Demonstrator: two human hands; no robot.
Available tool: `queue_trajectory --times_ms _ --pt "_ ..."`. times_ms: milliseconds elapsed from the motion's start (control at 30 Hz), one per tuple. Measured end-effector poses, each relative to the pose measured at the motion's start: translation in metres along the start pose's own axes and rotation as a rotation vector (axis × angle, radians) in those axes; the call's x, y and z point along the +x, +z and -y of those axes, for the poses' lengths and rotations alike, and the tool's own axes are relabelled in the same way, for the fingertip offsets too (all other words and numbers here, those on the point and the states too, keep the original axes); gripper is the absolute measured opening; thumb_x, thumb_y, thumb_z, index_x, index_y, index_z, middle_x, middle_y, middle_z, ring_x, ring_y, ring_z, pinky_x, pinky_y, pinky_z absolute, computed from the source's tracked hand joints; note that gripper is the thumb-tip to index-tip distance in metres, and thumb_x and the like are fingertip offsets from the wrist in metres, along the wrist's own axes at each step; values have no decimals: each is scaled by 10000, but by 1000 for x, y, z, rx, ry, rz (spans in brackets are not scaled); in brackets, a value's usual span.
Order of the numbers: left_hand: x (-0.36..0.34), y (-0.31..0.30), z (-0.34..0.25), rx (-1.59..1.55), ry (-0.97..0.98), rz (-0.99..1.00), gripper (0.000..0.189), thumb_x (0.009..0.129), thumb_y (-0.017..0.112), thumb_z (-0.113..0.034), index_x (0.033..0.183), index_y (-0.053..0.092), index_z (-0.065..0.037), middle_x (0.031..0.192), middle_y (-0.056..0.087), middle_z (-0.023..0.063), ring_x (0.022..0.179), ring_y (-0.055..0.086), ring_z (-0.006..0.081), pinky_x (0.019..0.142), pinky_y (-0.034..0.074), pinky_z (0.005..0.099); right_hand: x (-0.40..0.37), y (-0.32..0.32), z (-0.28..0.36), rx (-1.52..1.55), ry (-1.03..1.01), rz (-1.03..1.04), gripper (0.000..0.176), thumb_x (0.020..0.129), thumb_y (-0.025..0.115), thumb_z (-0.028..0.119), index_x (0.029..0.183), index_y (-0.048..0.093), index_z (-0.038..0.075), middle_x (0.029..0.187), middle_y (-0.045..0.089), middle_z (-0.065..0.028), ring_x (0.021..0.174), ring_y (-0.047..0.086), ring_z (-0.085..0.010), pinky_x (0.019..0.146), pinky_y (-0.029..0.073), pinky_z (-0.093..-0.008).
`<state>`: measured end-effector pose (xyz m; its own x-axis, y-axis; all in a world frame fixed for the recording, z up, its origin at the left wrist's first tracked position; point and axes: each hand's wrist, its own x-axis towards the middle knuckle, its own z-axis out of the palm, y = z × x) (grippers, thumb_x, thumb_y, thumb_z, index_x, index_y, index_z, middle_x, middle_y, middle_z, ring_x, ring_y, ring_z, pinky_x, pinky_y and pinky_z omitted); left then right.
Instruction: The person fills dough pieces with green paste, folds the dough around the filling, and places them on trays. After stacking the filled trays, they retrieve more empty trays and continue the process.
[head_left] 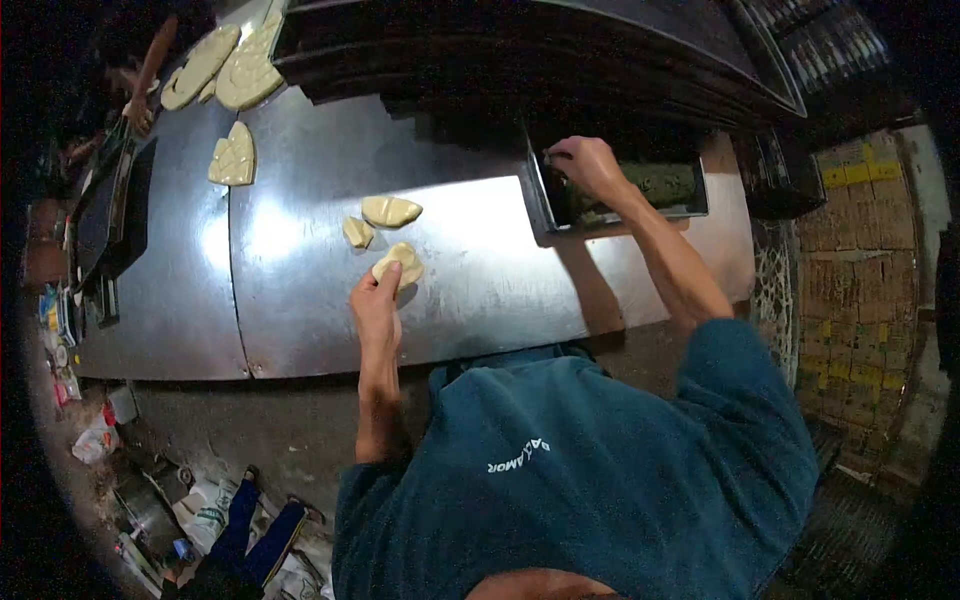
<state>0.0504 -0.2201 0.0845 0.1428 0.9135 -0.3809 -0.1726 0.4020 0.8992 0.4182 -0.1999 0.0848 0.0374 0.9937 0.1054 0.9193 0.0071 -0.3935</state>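
Left hand (pixel 375 305) lies flat, fingers on 1 dough piece (pixel 400 263) on the bench (pixel 480 290). Right hand (pixel 588 163) curls over the tray (pixel 640 218) rim; an uneven pull may tip it.

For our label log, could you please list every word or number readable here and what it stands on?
"PACAMOR", white print, upside down, on the teal shirt; middle letters uncertain.
Yellow labels on the stacked brown cardboard boxes: too blurred to read.
Packets on the floor: print too small to read.
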Motion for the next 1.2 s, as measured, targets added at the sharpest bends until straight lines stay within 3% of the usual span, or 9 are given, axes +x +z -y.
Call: queue_trajectory --times_ms 200,300,467,733,867,933,1067,1133,1200 --pt "37 84 15 41 19 147 256 878 622 -140 1028 637 67 919 654 73 798 599 111 697 477 246 -31 -10 -23 -9 160 -75 308 772 680 129 1056 641 17 892 667 -204 784 664 -317 695 527 -386" --pt "53 156 32 -103 16 281 238 893 596 -139 1015 638 61 901 667 76 769 617 115 695 490 248 -40 -67 21 679 460 -95 250 794 672 115 1023 650 19 870 669 -54 776 607 -103 676 490 -264" --pt "57 247 39 -412 -102 504 306 976 461 -260 1054 568 16 987 609 84 891 608 167 759 513 330 -47 -43 1 413 -9 -427 233 751 686 122 971 672 48 955 675 -114 797 655 -238 702 510 -320" --pt "66 297 42 -262 -20 402 258 942 540 -215 1073 604 -2 930 626 45 782 597 108 657 494 248 -48 -36 -35 427 152 -531 206 768 662 135 959 696 66 993 661 -131 869 613 -326 767 492 -357" --pt "76 298 48 -275 14 404 235 928 557 -189 1063 597 -1 943 635 39 771 605 104 625 490 229 -52 -44 -29 405 38 -616 373 811 586 52 1184 577 29 1049 620 -202 887 603 -370 775 491 -408" --pt "84 298 57 -277 -39 381 209 921 568 -150 1056 613 3 908 639 43 725 601 94 587 491 229 -63 -24 -13 395 92 -600 533 840 528 19 1357 407 60 1088 609 -223 964 612 -357 838 483 -382" --pt "82 298 56 -270 -52 404 232 909 579 -151 1080 594 5 956 639 55 798 620 113 641 518 239 -52 -42 -51 621 255 -394 492 845 528 41 1327 428 39 1038 626 -212 900 638 -320 794 499 -369" --pt "79 297 51 -302 -114 462 290 876 611 -126 1124 569 20 1009 633 69 867 625 133 710 525 261 -39 -45 -76 383 277 -365 351 859 539 88 1199 541 0 920 658 -141 826 638 -228 735 501 -337" --pt "78 303 55 -134 48 452 297 870 605 -95 1139 561 25 1011 632 73 880 628 145 749 525 268 -24 -49 -92 1032 390 167 253 862 561 106 1079 610 -14 877 651 -88 756 610 -157 663 500 -302"
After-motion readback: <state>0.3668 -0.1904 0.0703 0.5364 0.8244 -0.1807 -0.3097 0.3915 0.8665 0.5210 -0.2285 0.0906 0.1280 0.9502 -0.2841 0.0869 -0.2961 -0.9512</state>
